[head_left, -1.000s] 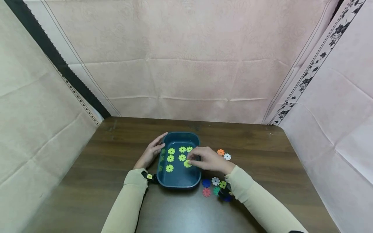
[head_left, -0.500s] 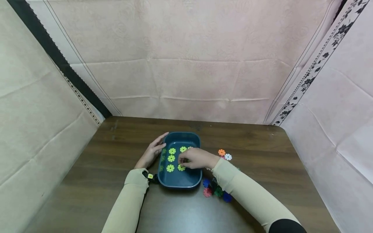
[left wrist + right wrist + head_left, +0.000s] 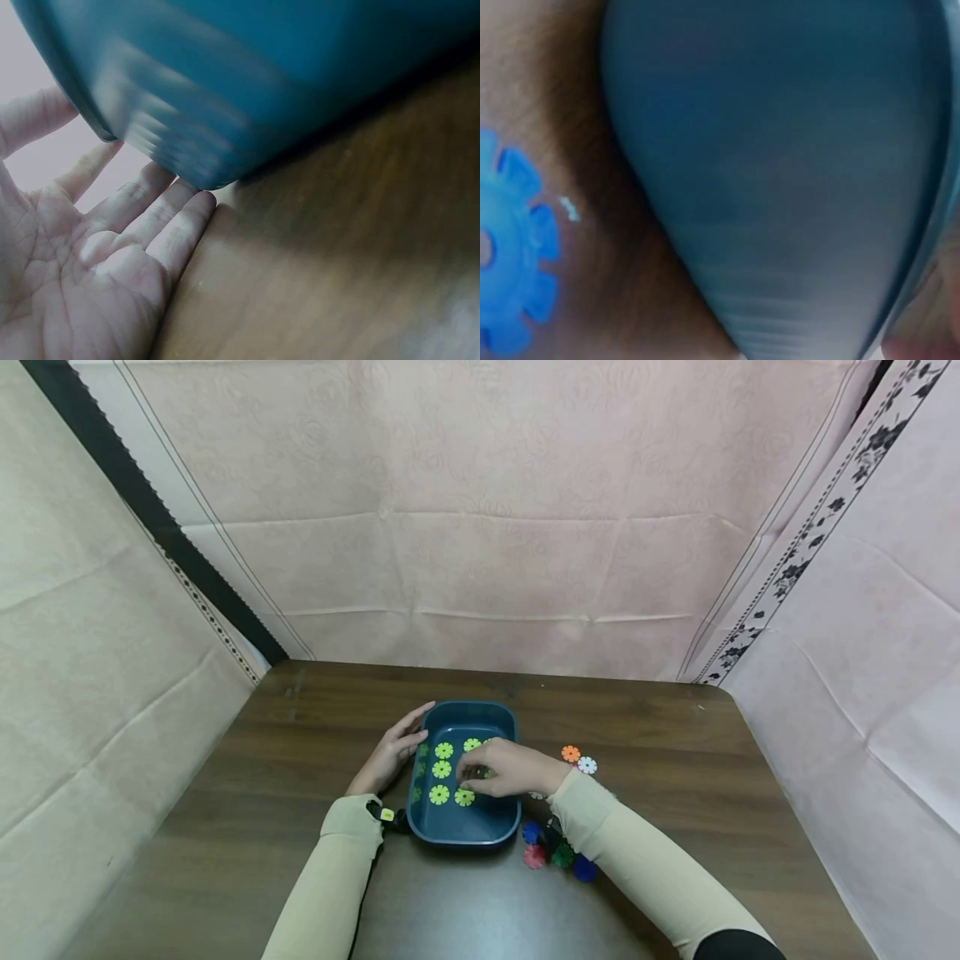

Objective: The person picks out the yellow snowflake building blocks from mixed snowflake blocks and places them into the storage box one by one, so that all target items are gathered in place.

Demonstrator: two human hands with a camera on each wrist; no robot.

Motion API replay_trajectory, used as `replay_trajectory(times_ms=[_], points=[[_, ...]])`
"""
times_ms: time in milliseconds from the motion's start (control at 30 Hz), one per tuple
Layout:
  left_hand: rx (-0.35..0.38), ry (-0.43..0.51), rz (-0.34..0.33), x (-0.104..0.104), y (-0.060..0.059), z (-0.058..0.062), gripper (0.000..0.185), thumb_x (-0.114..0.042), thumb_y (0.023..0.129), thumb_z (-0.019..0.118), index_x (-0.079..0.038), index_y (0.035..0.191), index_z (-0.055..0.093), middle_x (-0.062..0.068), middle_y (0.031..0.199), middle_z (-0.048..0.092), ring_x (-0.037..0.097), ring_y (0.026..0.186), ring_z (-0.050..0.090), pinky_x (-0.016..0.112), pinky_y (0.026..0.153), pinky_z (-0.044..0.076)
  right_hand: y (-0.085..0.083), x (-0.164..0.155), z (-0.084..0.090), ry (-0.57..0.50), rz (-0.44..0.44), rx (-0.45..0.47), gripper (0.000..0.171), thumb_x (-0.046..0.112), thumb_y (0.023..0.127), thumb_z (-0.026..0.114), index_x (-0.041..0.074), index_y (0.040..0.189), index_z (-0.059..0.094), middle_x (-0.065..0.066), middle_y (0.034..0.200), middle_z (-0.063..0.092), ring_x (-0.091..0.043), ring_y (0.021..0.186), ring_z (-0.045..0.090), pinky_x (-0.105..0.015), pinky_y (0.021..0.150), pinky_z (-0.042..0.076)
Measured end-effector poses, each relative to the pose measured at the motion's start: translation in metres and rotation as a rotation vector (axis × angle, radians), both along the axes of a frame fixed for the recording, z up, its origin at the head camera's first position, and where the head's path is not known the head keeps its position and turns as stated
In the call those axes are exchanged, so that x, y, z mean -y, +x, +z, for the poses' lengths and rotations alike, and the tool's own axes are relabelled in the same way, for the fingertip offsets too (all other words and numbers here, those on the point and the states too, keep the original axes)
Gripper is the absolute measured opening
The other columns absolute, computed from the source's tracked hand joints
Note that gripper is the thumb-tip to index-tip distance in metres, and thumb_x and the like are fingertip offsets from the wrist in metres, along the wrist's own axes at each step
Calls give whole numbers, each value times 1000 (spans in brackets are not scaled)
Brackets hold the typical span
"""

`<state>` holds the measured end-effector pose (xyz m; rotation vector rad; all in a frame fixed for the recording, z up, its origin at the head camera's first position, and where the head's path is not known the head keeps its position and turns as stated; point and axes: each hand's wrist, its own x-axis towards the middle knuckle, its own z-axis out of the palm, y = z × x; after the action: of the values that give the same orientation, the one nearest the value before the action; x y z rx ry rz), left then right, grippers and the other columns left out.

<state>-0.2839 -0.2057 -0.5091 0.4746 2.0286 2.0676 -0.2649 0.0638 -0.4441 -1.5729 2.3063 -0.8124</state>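
A dark teal tray point(image 3: 507, 817) sits on the brown table point(image 3: 675, 827), and several yellow-green toothed discs point(image 3: 442, 769) lie in rows inside it. My left hand point(image 3: 390, 752) rests flat against the tray's left outer wall. In the left wrist view the left hand point(image 3: 112, 247) shows straight fingers touching the tray point(image 3: 262, 75). My right hand point(image 3: 504, 768) reaches into the tray with fingers bent downward. One green disc point(image 3: 464, 797) lies free just below its fingertips. The right wrist view shows only the tray's outer wall point(image 3: 780, 187) and a blue disc point(image 3: 510, 247).
Loose discs lie right of the tray: an orange disc point(image 3: 571, 753) and a white disc point(image 3: 587, 766) farther back, a blue disc point(image 3: 531, 832), a red disc point(image 3: 533, 857) and a green disc point(image 3: 562, 855) under my right forearm. Pink cloth walls enclose the table on three sides.
My right hand carried a green disc leftward across the tray and set it in the front row, then lifted its fingers off it. The left hand stayed put.
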Motion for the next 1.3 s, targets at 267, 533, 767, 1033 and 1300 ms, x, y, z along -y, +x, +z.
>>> replay_trajectory(times_ms=[267,533,767,1033,1300], points=[[-5,-6,2,0,0,0,52,-18,106,50,-27,156,40,2,159,35,29,140,40,51,112,34,4,-7,4,-109,19,2,26,26,95,71,11,117,70,-4,109,73,-12,100,67,-39,88,56],[3,-4,6,0,-2,1,51,-19,106,50,-29,155,40,1,160,34,28,142,37,54,113,31,5,-14,7,-179,15,-23,29,28,89,79,19,114,69,-3,108,72,-17,99,68,-35,87,56],[4,-20,18,-2,-1,2,51,-19,106,51,-29,155,41,-1,161,31,27,146,32,55,115,28,4,-19,10,-206,7,19,31,33,89,78,18,115,69,5,109,71,-20,99,69,-42,86,57],[10,-16,22,-2,0,2,50,-20,106,52,-32,153,43,-6,160,32,23,147,30,55,116,26,6,-28,12,-239,-20,29,30,30,91,77,15,115,70,1,109,72,-23,98,69,-49,86,56],[-3,-8,15,-2,1,0,51,-19,106,52,-29,154,42,-4,160,33,24,145,34,54,116,27,12,-42,10,-262,-71,38,25,33,93,74,18,112,70,5,108,71,-21,100,69,-49,87,56]])
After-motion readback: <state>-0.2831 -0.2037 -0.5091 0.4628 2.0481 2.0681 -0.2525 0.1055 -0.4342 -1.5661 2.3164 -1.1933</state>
